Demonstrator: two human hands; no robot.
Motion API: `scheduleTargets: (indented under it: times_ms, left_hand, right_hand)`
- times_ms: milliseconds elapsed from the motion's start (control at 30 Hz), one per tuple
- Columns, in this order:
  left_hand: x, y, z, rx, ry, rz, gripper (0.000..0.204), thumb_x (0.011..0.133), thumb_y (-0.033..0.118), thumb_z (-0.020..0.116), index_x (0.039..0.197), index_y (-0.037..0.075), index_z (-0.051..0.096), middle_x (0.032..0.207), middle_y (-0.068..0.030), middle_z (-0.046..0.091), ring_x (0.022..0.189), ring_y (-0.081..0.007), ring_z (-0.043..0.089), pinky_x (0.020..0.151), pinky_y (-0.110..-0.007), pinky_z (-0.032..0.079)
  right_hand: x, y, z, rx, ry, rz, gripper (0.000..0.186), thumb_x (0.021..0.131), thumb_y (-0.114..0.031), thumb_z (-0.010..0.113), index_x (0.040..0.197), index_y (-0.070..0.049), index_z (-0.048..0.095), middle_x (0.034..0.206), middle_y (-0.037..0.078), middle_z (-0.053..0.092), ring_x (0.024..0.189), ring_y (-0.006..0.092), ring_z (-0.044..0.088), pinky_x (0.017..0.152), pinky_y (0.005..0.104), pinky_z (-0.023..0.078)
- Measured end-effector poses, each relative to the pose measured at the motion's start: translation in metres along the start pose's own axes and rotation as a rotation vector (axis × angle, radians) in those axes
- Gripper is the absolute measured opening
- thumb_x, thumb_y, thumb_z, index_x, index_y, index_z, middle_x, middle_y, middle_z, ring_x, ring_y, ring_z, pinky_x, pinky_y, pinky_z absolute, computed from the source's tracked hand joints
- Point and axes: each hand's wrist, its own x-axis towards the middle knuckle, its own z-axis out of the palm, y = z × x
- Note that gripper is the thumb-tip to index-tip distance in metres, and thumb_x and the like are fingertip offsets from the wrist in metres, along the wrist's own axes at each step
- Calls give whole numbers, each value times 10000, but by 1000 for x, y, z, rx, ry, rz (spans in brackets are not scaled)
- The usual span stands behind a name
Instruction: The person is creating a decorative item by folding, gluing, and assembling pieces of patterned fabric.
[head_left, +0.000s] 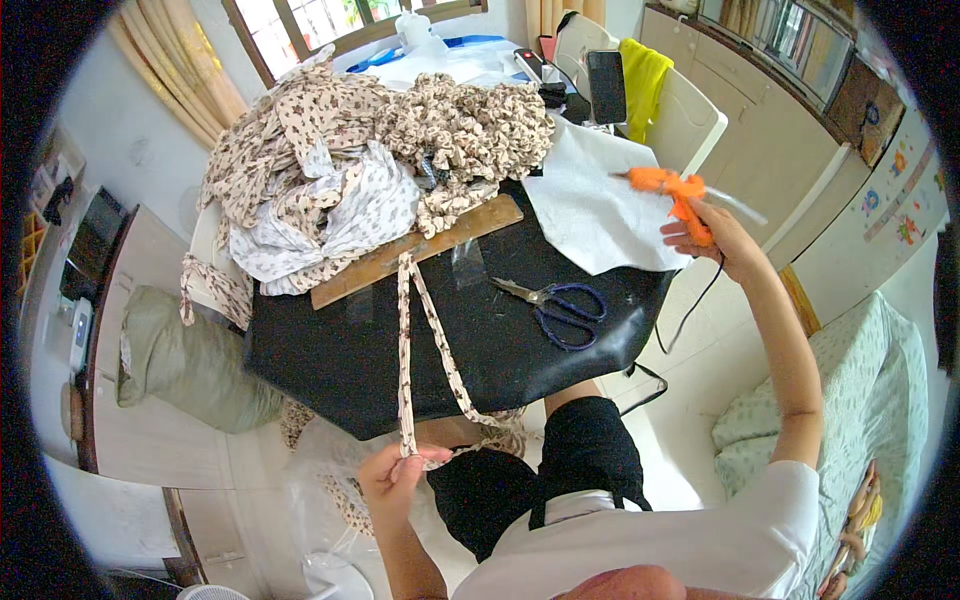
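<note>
Orange glue gun [662, 183]: blurred at two o'clock, its grip seemingly half covered by the right hand [724, 238].
Patterned strip [404, 350]: partly hidden inside the left hand [391, 474], seven o'clock.
Counter [320, 350]: far side buried beneath the fabric heap [300, 130], ten o'clock.
Window [318, 12]: cropped by the top edge, eleven o'clock.

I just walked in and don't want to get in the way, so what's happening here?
A person sits at a black-covered table. Their left hand holds a patterned fabric strip, which loops up to a wooden board. Their right hand has an orange glue gun, nozzle pointing left, slightly blurred. Scissors lie on the table, in neither hand. Beyond the board sits a large heap of patterned fabric.
</note>
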Motion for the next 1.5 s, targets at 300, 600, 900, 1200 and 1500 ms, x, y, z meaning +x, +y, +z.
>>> scheduleTargets:
  times_ms: [300, 600, 900, 1200, 1500]
  left_hand:
    - [-6, -7, 6, -44, -134, -20, 137, 854, -32, 512, 899, -64, 637, 867, -177, 683, 812, -225, 671, 751, -324, 531]
    - [-11, -10, 4, -18, -157, -105, 118, 883, 12, 547, 906, -61, 637, 884, -178, 685, 830, -223, 672, 757, -315, 531]
    - [-14, -18, 9, -99, -125, -129, 121, 870, -27, 524, 902, -84, 626, 860, -192, 678, 817, -245, 672, 757, -337, 537]
    - [-17, -17, 8, -192, -156, -159, 144, 901, -18, 491, 942, -82, 614, 910, -183, 671, 861, -233, 661, 807, -330, 519]
    - [-26, -26, 24, -247, -125, -271, 166, 908, 55, 503, 926, -61, 620, 845, -173, 675, 792, -257, 676, 762, -354, 533]
  right_hand:
    - [-33, 8, 41, 287, 260, -568, 435, 965, -324, 449, 1186, 50, 473, 1062, 208, 624, 923, 255, 643, 882, 376, 495]
    - [-125, 44, 32, 257, 513, -567, 346, 956, -223, 450, 1195, 28, 433, 1020, 225, 625, 745, 232, 644, 720, 344, 521]
    - [-181, 132, -33, -33, 1057, -737, 239, 946, -154, 496, 1115, 10, 456, 919, 132, 636, 634, 170, 604, 583, 287, 487]
    - [-242, 222, -124, -274, 1776, -335, 249, 887, -198, 612, 1035, -9, 546, 755, 49, 585, 603, 132, 534, 560, 283, 441]
    - [-139, 96, 83, 473, 434, -428, 413, 752, -109, 594, 1141, -23, 484, 973, 69, 540, 618, 144, 524, 629, 301, 468]
